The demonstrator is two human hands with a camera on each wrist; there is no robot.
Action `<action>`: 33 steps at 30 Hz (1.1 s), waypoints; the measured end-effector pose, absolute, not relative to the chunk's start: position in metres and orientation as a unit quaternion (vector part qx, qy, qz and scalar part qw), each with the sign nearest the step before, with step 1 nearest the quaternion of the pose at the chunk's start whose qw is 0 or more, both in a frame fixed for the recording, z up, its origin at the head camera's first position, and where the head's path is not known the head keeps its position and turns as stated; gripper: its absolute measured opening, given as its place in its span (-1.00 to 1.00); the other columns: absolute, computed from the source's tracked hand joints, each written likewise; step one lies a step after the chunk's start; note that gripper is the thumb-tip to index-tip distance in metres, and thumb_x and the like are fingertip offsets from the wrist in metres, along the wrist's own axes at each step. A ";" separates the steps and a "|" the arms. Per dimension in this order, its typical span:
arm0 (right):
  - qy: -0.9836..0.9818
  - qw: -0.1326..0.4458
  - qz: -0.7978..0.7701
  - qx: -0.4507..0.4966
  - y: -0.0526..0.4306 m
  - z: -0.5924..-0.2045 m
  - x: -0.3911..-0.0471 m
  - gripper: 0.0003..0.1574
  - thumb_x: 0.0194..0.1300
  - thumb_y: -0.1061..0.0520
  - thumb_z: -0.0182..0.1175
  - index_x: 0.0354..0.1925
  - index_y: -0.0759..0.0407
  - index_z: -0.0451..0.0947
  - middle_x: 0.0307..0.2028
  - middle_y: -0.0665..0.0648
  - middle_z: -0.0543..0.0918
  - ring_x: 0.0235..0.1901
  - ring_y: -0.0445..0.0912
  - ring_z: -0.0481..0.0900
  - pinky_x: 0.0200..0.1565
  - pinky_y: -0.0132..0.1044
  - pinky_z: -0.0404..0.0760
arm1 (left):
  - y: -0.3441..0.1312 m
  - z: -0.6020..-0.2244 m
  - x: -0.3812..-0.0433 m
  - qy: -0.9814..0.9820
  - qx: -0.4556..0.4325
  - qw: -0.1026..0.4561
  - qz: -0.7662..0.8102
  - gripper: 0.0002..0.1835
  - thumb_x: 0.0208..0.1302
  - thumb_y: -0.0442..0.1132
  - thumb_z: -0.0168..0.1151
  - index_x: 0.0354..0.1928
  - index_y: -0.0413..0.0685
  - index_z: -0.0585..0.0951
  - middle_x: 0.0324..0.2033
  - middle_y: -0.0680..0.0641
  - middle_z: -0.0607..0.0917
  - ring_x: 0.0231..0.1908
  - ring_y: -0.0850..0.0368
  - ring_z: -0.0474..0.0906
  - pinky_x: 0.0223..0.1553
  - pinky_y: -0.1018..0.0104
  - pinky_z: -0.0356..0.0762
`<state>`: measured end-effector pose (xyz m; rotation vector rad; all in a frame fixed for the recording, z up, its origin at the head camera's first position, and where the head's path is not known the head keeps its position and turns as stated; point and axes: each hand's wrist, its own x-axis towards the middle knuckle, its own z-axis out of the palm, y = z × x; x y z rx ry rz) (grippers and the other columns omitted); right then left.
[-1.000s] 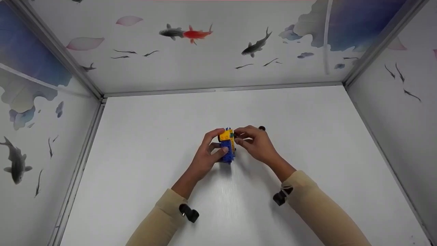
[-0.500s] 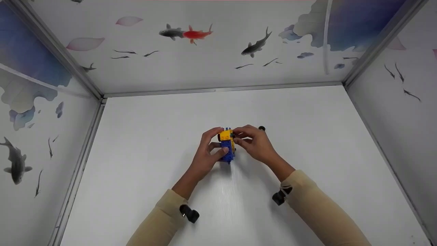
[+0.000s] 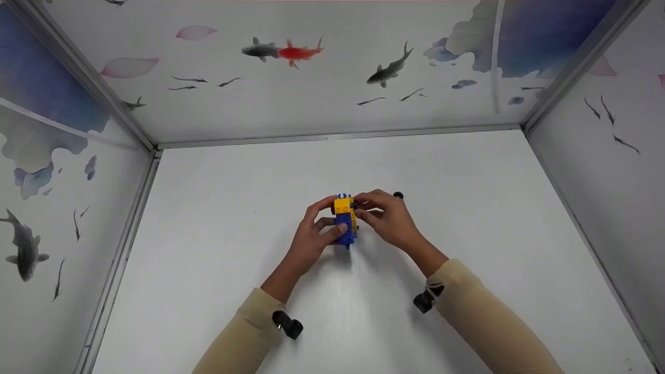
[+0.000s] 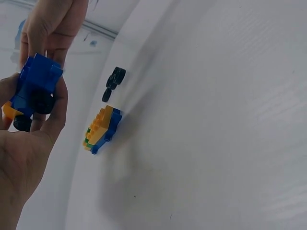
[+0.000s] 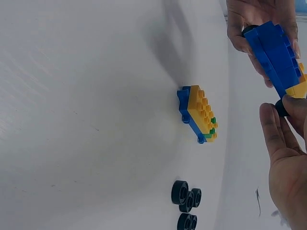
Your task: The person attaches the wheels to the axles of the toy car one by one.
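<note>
My left hand [image 3: 311, 235] holds a toy car of blue and yellow building blocks [image 3: 344, 221] by its sides, thumb on the blue part. In the left wrist view the underside of the blue block car [image 4: 41, 76] shows black wheels [image 4: 42, 102]. At the car's yellow end, my right hand [image 3: 388, 215] pinches a small black wheel [image 5: 281, 108] between thumb and fingers, right against the side. On the table below stands a second block piece [image 5: 196, 112], yellow over blue with some green.
Several loose black wheels [image 5: 180, 192] lie on the white table [image 3: 234, 208] near the second block piece; one wheel [image 3: 398, 195] shows beyond my right hand in the head view. Printed panels enclose the back and sides, with a rear panel [image 3: 332, 104] behind the table.
The block car has turned slightly in my left hand. My right fingers have shifted slightly left, closer against its side; otherwise both hands stay nearly in place.
</note>
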<state>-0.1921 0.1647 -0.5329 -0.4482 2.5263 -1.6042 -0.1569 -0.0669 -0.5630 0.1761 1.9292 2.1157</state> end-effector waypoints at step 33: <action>0.851 -0.001 -0.494 -0.181 0.162 -0.531 -0.189 -0.63 0.49 0.28 0.42 0.22 0.17 0.79 0.05 0.17 0.76 0.10 0.04 0.82 0.16 -0.17 0.83 | -0.065 -0.562 -0.157 0.664 0.029 0.174 0.727 -0.19 0.55 -0.10 0.42 0.69 0.58 0.31 0.40 -0.13 0.65 0.33 -0.07 0.68 0.35 0.05 0.73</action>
